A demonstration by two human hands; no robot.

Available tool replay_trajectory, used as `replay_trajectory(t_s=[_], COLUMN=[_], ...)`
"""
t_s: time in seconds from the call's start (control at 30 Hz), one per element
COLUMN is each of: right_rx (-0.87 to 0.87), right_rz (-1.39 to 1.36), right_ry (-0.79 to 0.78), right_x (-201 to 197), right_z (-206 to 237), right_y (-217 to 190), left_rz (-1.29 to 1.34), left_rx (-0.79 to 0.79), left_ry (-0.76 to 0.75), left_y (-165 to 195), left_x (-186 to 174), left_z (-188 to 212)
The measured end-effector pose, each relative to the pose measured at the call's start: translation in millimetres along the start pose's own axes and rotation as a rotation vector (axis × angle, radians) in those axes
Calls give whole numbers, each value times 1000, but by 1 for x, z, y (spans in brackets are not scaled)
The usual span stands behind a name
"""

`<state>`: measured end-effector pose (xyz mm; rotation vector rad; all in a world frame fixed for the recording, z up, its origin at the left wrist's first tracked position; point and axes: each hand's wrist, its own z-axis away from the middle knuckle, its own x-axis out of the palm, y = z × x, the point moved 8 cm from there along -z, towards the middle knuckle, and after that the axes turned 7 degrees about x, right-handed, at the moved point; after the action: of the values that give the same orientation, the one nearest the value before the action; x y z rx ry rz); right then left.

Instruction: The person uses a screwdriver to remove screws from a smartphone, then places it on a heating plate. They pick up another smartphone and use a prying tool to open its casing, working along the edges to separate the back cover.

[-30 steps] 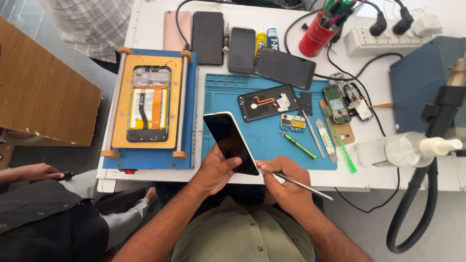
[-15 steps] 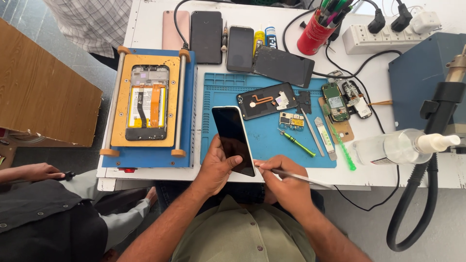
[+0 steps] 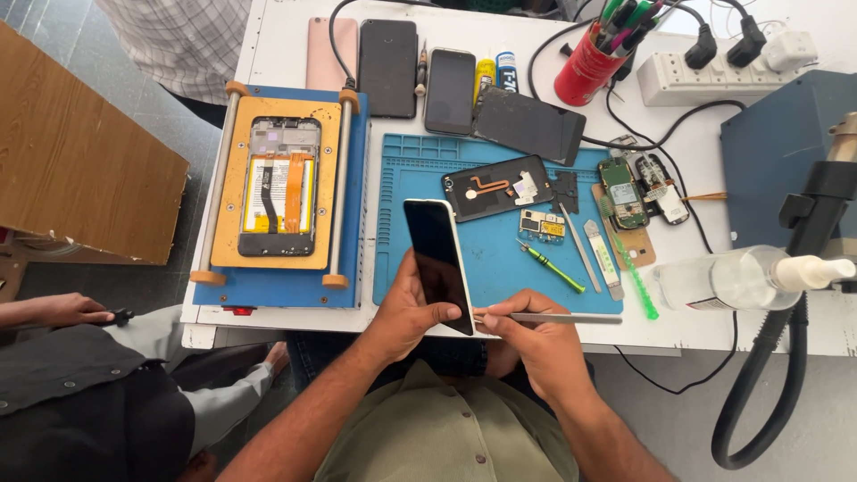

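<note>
My left hand point(image 3: 406, 312) grips a white-framed smartphone point(image 3: 436, 261) with a dark screen, held upright over the near edge of the blue work mat point(image 3: 500, 277). My right hand point(image 3: 531, 344) holds a thin metal pry tool point(image 3: 558, 318) level, its tip touching the phone's lower right edge. Both hands hover at the front edge of the white table point(image 3: 268, 54).
An opened phone lies clamped in an orange-and-blue separator machine point(image 3: 278, 192) on the left. On the mat lie a phone back frame point(image 3: 495, 187), circuit boards, a green screwdriver point(image 3: 553, 268) and tweezers. Several phones, a red pen cup point(image 3: 589, 62), a power strip point(image 3: 714, 76) and a clear bottle point(image 3: 741, 278) stand around. Another person sits at lower left.
The phone has tilted more upright and swung slightly right in my left hand. My right hand has brought the pry tool from a slant to level against the phone's lower edge.
</note>
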<state>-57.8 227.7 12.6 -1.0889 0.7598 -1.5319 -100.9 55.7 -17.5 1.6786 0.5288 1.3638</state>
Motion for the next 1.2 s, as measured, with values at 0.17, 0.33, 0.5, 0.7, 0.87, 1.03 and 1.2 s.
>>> replay_trajectory(t_s=[0.17,0.33,0.5,0.7,0.87,1.03,1.2], right_rx=[74,-13,39,169,83,-185,-384], right_rz=[-206,-184,-151,-404,-453,-235,82], right_ry=[-133,-130,-77,-300,-315,-115,10], right_x=[4,9,5,16,17,14,21], right_z=[-6,-3,-5,-7,-9,-1,17], right_y=[7,0,5,23,21,3,-14], left_rz=[75,84,61,70,155,195,215], left_rx=[-14,-43,-26,-39,-28,-48,14], left_ry=[-56,-28,-55,-125,-84,20,33], left_y=[0,-1,0,0,2,0,3], left_x=[3,2,3,8,6,-2,-2], left_z=[-2,-3,-2,-1,-2,-4,-3])
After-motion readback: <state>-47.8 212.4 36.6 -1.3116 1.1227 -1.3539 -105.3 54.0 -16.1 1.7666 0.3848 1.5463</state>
